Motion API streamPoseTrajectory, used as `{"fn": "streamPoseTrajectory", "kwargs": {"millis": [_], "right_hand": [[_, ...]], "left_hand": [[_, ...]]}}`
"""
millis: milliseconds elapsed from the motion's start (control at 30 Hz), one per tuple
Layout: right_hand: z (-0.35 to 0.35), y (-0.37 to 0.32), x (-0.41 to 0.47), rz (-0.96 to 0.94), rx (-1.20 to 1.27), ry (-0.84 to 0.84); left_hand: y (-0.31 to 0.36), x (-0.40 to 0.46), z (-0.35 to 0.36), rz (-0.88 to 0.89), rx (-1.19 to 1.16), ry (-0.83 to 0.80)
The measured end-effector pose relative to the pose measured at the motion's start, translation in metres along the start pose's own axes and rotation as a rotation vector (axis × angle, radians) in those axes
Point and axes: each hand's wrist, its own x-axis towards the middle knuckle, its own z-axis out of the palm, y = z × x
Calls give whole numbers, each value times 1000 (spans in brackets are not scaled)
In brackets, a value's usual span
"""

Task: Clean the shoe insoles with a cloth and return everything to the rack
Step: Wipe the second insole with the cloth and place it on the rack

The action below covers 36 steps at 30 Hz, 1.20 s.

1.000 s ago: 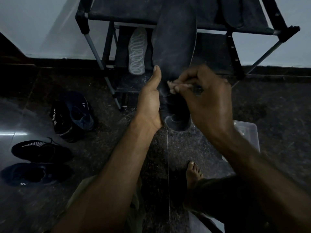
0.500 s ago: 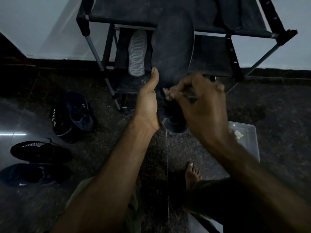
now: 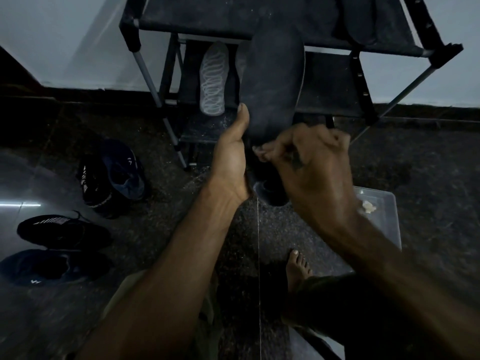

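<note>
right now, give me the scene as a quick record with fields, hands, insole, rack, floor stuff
left hand: left hand grips the dark insole along its left edge, thumb up
right hand: right hand pinches a small pale cloth against the insole's lower part
insole state: upright, dusty grey streaks
rack: shoe rack behind; patterned pale insole on its lower shelf
floor left: four dark shoes
floor right: clear plastic box

Dim room: pale wall point(image 3: 78, 35), seemingly speckled floor point(image 3: 428, 157).
</note>
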Motion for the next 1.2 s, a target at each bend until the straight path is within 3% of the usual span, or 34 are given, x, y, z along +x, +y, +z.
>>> {"fn": "streamPoseTrajectory", "kwargs": {"millis": [200, 467, 633, 867, 1067, 1200], "right_hand": [[-6, 8, 40, 57, -73, 81], [6, -11, 0, -16, -11, -3], [8, -9, 25, 11, -39, 65], [11, -14, 6, -33, -32, 28], [9, -12, 27, -1, -54, 118], [13, -19, 19, -28, -44, 88]], "left_hand": [[-1, -1, 6, -25, -55, -91], [7, -5, 5, 29, -49, 0], [3, -8, 10, -48, -64, -55], [10, -8, 9, 54, -42, 22], [3, -12, 16, -42, -22, -56], [9, -10, 11, 37, -31, 16]]}}
